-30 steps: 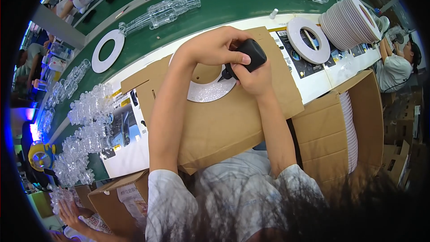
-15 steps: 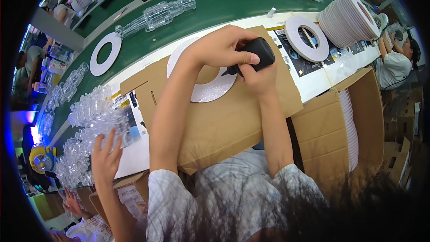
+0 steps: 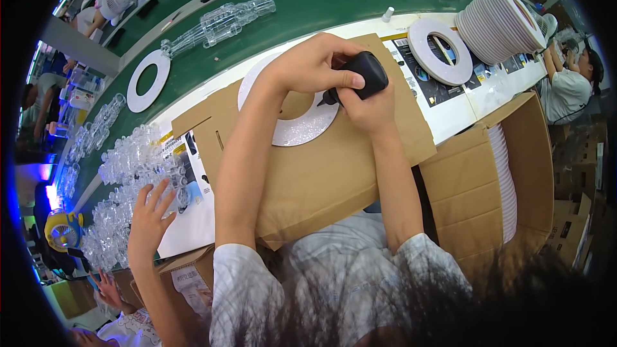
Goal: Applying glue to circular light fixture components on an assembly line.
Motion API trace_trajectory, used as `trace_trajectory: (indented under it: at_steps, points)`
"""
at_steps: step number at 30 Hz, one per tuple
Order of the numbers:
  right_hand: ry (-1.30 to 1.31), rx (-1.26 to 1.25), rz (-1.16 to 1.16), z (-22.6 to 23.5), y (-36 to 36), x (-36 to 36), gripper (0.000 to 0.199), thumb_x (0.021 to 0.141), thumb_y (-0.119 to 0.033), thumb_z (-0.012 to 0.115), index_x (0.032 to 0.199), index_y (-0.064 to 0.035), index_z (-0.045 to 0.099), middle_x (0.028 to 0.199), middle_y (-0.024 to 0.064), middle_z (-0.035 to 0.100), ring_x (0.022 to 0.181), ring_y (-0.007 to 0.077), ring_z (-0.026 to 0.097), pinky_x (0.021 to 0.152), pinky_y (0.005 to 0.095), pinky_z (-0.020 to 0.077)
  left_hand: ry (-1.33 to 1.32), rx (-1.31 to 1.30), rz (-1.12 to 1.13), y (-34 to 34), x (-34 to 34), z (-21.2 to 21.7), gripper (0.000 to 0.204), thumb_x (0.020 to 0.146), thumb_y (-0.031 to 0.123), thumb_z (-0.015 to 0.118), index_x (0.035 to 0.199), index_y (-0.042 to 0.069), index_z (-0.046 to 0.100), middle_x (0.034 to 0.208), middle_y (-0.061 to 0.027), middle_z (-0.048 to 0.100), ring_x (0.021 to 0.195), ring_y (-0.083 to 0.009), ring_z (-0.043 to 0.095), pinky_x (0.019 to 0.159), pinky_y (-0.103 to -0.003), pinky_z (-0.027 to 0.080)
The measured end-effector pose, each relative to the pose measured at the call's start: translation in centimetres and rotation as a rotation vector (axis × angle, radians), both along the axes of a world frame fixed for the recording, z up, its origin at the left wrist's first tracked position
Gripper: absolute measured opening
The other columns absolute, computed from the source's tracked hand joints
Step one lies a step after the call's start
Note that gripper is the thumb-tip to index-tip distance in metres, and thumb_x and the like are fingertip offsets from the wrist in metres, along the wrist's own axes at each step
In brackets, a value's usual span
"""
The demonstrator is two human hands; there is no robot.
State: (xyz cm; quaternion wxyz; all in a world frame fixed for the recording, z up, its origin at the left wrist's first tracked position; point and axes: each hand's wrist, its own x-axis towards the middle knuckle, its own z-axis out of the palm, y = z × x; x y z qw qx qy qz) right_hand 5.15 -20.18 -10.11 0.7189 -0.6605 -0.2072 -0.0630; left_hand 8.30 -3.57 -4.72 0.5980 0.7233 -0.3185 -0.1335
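Both of my hands are closed around a black squeeze bottle (image 3: 369,74) with a narrow pointed nozzle. My left hand (image 3: 312,64) grips it from above and the left, the thumb lying along its side. My right hand (image 3: 371,110) wraps it from below. The nozzle tip points down and left at the right part of a white ring (image 3: 302,130); whether it touches cannot be told. The ring has a glittery surface and lies flat on a brown cardboard sheet (image 3: 321,183). My left hand and forearm hide part of the ring.
A stack of white rings (image 3: 491,29) and a loose white ring (image 3: 439,53) stand at right. An open carton (image 3: 463,186) holds more. Clear plastic pieces (image 3: 119,218) pile up at left, by a co-worker's hand (image 3: 149,225). Another white ring (image 3: 149,81) lies on the green belt (image 3: 321,3).
The bottle and both my hands have shifted slightly left, with the nozzle still over the ring. At left, the co-worker's hand has moved slightly near the clear plastic pieces.
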Motion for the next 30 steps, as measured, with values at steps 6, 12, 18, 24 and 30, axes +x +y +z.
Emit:
trace_trajectory:
  at_steps: [6,12,18,24,30]
  points:
    - [-0.018,-0.013,-0.013,-0.2,-0.1,0.2,0.022,0.074,-0.005,0.067,0.095,0.0031,0.066,0.079,0.0064,0.069,0.073,0.0130,0.067,0.062,0.0283,0.0541,0.006,0.007,-0.017,0.0,0.3,-0.1,0.031,0.083,0.010,0.074,0.112,-0.001,0.069,0.091,-0.0045,0.071,0.082,-0.0125,0.062,0.079,-0.029,0.053]
    - [-0.181,0.025,-0.015,-0.7,-0.2,0.8,0.024,0.075,-0.003,0.067,0.099,0.0011,0.063,0.080,0.0041,0.065,0.059,0.0094,0.060,0.046,0.0231,0.0458,0.010,-0.018,-0.018,-0.5,0.2,0.0,0.032,0.083,0.013,0.076,0.111,0.000,0.069,0.090,-0.0042,0.070,0.080,-0.0121,0.062,0.077,-0.029,0.053]
    - [0.096,-0.049,0.202,0.9,-1.5,0.0,0.029,0.074,-0.006,0.067,0.102,0.0018,0.065,0.085,0.0043,0.069,0.081,0.0125,0.065,0.069,0.0281,0.0528,-0.092,0.273,0.066,0.1,-0.8,1.5,0.035,0.084,0.020,0.079,0.108,-0.002,0.068,0.091,-0.0061,0.070,0.079,-0.0127,0.061,0.077,-0.028,0.053]
    - [0.106,-0.062,0.206,0.9,-2.0,0.1,0.027,0.074,-0.008,0.069,0.099,0.0009,0.066,0.083,0.0027,0.068,0.076,0.0107,0.063,0.066,0.0275,0.0513,-0.134,0.442,-0.023,0.2,0.2,1.4,0.034,0.083,0.029,0.079,0.091,-0.002,0.069,0.068,-0.0052,0.063,0.061,-0.0122,0.051,0.058,-0.029,0.045]
    - [0.088,-0.046,0.213,0.8,-1.6,0.1,0.024,0.073,-0.008,0.070,0.096,0.0012,0.067,0.083,0.0034,0.068,0.076,0.0110,0.064,0.066,0.0277,0.0519,-0.186,0.371,0.027,0.5,0.3,0.6,0.037,0.080,0.032,0.078,0.072,-0.002,0.064,0.056,-0.0098,0.053,0.051,-0.0183,0.046,0.050,-0.034,0.038]
